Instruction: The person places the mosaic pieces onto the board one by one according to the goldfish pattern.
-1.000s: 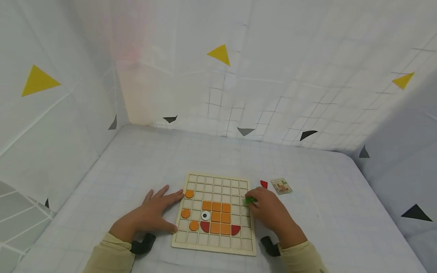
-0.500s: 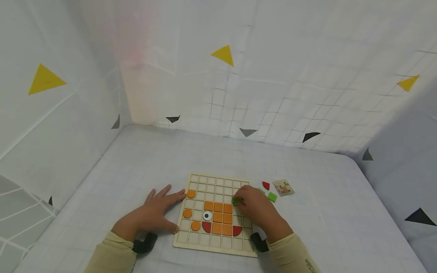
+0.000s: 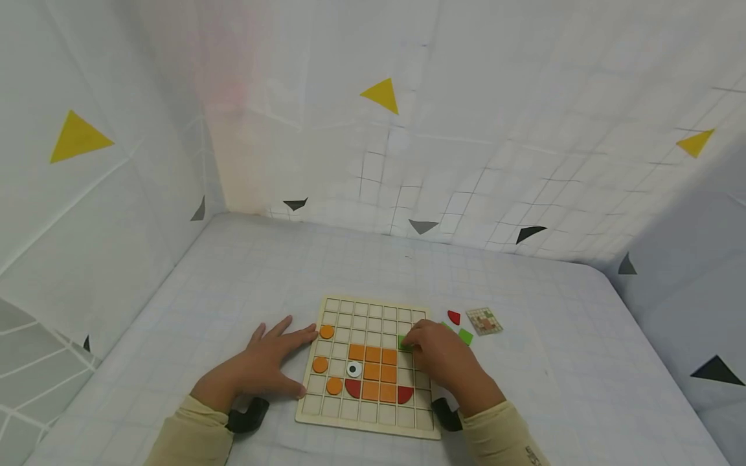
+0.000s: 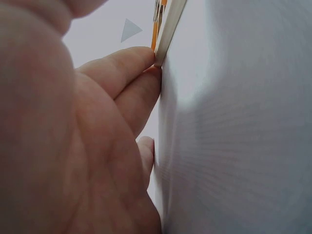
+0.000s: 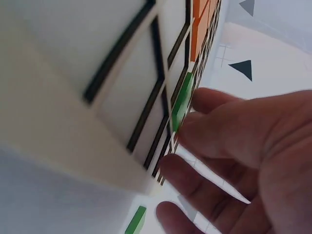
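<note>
A pale wooden grid board (image 3: 367, 430) lies on the white surface between both hands. My left hand (image 3: 250, 370) rests at its left edge, fingers spread, with two fingertips (image 4: 151, 58) meeting the side in the left wrist view. A green square tile (image 5: 181, 102) sits in a cell up and right of the orange square tiles (image 3: 372, 371). Beside it is my right hand (image 3: 447, 356), its thumb and forefinger right at the tile's edge and loosely bent. An eye disc (image 3: 353, 369), two red rounded pieces (image 3: 405, 394) and several orange discs (image 3: 327, 331) also lie on the board.
Right of the board are a red piece (image 3: 454, 317), a green tile (image 3: 465, 336) and another green tile mostly hidden by my right hand. A small picture card (image 3: 484, 321) lies just beyond them. White cloth walls (image 3: 326, 149) enclose the back and sides.
My right hand carried the green tile leftward onto the board, then drew back slightly right, leaving more of the tile showing. The left hand stayed at the board's edge.
</note>
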Demonstrator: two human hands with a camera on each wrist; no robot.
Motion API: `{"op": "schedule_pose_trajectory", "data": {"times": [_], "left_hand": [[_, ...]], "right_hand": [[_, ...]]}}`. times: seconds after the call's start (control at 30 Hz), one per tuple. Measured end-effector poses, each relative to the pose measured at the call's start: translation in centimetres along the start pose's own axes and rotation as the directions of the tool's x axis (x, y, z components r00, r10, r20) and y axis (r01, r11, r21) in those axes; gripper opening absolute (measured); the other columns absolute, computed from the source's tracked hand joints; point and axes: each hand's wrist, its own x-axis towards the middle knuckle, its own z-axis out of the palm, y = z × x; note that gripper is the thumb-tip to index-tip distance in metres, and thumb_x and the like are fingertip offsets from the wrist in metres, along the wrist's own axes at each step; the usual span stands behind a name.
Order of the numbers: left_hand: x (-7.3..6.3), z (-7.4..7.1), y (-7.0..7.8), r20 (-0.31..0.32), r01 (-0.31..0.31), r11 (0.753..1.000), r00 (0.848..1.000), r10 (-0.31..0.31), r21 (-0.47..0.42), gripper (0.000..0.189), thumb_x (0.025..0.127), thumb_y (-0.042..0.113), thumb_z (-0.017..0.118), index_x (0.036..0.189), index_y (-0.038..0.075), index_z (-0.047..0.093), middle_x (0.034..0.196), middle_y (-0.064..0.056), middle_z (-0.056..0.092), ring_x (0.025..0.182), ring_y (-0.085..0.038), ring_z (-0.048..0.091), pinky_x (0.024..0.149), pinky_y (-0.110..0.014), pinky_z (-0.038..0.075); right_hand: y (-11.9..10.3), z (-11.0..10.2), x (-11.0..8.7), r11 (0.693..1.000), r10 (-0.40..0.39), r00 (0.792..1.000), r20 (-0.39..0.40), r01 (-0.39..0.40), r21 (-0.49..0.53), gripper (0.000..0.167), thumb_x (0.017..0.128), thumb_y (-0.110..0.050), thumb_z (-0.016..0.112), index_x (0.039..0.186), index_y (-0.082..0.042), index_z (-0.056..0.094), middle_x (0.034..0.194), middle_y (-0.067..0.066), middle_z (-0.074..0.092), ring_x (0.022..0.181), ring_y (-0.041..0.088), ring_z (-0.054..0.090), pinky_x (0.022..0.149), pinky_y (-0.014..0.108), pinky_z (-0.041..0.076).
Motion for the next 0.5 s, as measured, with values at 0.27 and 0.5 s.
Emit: {"op": "schedule_pose_trajectory", "data": {"times": [0.27,0.5], "left_hand": [[0.0,0.2,-0.1,0.005,0.008,1.000,1.000,-0.008,-0.004,0.104,0.065,0.046,0.093,0.155,0.031,0.044,0.164,0.014,0.035,0.160,-0.031,0.005,0.124,-0.063,-0.008],[-0.1,0.0,0.1,-0.010,-0.011,1.000,1.000,0.011,0.003,0.102,0.065,0.045,0.093,0.154,0.030,0.045,0.163,0.013,0.036,0.160,-0.032,0.006,0.124,-0.064,-0.007]], "right_hand": [[2.0,-1.5,-1.0,0.999,0.040,0.993,-0.110,-0.039,0.015,0.028,0.092,-0.006,0.068,0.116,-0.018,0.075,0.116,-0.001,0.069,0.104,0.019,0.068,0.087,0.043,0.059],[4.8,-2.0,-1.7,0.983,0.167,0.982,-0.090,-0.159,0.087,0.028,0.092,-0.012,0.069,0.119,-0.017,0.074,0.121,0.005,0.069,0.099,0.022,0.067,0.090,0.049,0.055]]}}
